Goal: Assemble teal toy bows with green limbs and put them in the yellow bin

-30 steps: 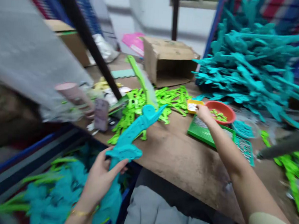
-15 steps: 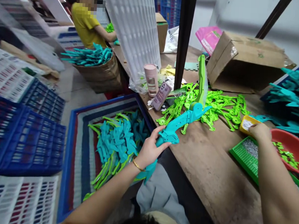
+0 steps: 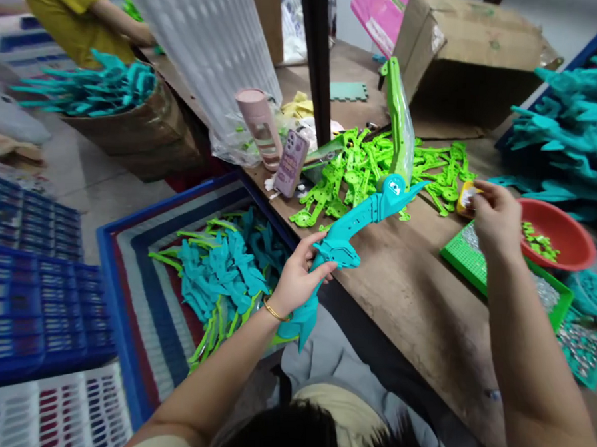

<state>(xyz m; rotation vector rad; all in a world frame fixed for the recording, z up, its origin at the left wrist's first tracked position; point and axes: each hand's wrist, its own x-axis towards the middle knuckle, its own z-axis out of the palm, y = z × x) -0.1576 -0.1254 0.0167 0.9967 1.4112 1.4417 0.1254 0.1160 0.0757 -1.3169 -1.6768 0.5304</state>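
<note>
My left hand is closed around the grip of a teal-and-green plastic toy bow, held slantwise over the table's edge. The bow's green upper limb has a clear strip along it and points up above the green parts. On its teal round joint there is a small pale, shiny disc. My right hand is at the small yellow box, thumb and fingers drawn together at its rim. Whitish contents show in the box; what the fingertips pinch, if anything, is too small to make out.
Loose green parts are heaped on the table beside a phone and pink tumbler. Near my right arm are a green tray and red bowl. A blue-rimmed bin holds more bows. A person in yellow works at far left.
My view has shifted, so the table sits further left and higher. My right hand has lifted from gripping the yellow box's side to fingers at its top. The left hand keeps the bow.
</note>
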